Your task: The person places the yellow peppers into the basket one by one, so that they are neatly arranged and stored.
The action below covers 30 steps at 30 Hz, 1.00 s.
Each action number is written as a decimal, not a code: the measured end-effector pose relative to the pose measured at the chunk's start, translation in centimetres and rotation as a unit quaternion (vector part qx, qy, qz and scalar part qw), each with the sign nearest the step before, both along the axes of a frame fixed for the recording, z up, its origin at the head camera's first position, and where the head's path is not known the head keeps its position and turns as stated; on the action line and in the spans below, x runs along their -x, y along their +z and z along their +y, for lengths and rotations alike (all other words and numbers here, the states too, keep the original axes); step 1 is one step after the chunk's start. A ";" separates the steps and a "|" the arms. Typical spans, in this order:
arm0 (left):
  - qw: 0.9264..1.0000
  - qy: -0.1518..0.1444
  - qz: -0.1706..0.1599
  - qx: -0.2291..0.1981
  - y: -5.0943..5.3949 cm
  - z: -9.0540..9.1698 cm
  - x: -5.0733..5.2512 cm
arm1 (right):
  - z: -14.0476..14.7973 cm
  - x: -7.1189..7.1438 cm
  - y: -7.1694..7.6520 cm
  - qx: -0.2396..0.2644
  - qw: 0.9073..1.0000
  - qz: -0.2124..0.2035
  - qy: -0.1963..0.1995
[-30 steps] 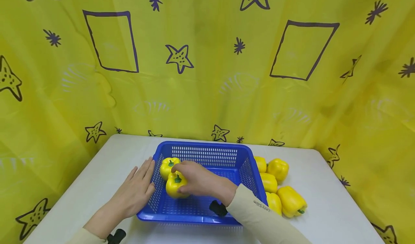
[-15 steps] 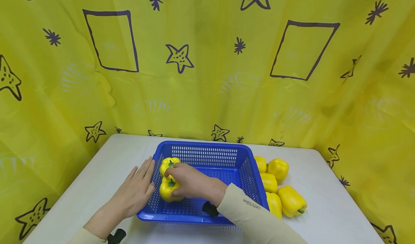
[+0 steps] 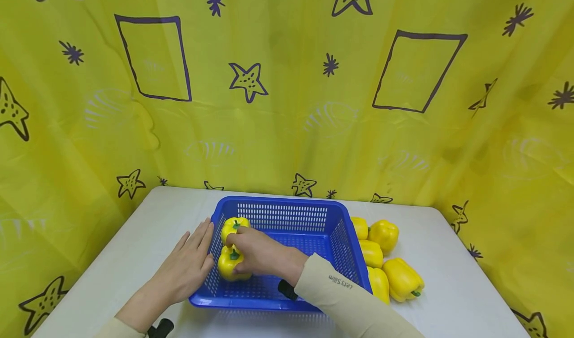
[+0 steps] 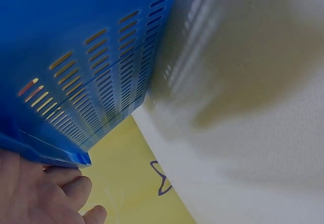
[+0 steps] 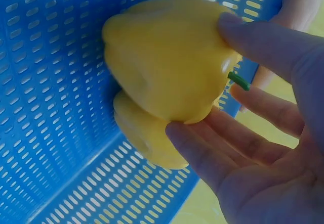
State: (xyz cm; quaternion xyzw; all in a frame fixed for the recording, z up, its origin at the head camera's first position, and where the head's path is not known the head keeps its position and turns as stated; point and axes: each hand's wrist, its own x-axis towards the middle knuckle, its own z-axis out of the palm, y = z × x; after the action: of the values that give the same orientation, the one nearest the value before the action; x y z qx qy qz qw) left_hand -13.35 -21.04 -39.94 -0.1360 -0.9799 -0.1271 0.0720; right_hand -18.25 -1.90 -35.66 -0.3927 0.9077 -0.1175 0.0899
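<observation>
A yellow bell pepper (image 3: 227,265) with a green stem stands inside the blue basket (image 3: 251,304), near its left wall. My right hand (image 3: 264,253) grips that bell pepper from the right; in the right wrist view the thumb lies on one side of the pepper (image 5: 162,57) and the fingertips on the other. A second yellow bell pepper (image 3: 227,232) sits just behind it, against the left side of the basket. My left hand (image 3: 186,265) rests with straight fingers along the outside of the basket's left rim. The left wrist view shows that hand (image 4: 40,196) touching the rim.
Several more yellow bell peppers (image 3: 384,236) lie on the white table (image 3: 453,278) beside the basket's right wall. A yellow patterned curtain (image 3: 287,143) hangs behind the table and along its sides.
My right hand has moved left and slightly nearer with the bell pepper, bringing it close to the basket's left wall. My left hand stays where it was.
</observation>
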 end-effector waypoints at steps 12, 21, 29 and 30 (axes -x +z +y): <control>1.000 -0.001 0.005 -0.001 -0.1 0.0 0.0 | 0.0 -0.1 0.1 -0.021 1.000 0.020 0.009; 1.000 -0.002 -0.001 -0.002 0.0 0.0 -0.1 | 0.5 -0.1 0.4 -0.017 0.999 0.025 0.011; 1.000 -0.003 -0.008 -0.005 0.1 0.0 -0.1 | 2.3 0.2 1.4 0.013 1.000 0.018 0.004; 1.000 -0.003 -0.009 -0.006 0.1 -0.1 -0.1 | 2.6 0.3 1.6 0.017 1.000 0.017 0.004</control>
State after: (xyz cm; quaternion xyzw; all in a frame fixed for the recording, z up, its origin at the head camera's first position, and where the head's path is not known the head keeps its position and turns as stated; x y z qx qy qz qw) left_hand -13.24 -21.10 -39.81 -0.1370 -0.9794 -0.1339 0.0636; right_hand -18.56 0.75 -34.07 -0.3993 0.9056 -0.1258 0.0686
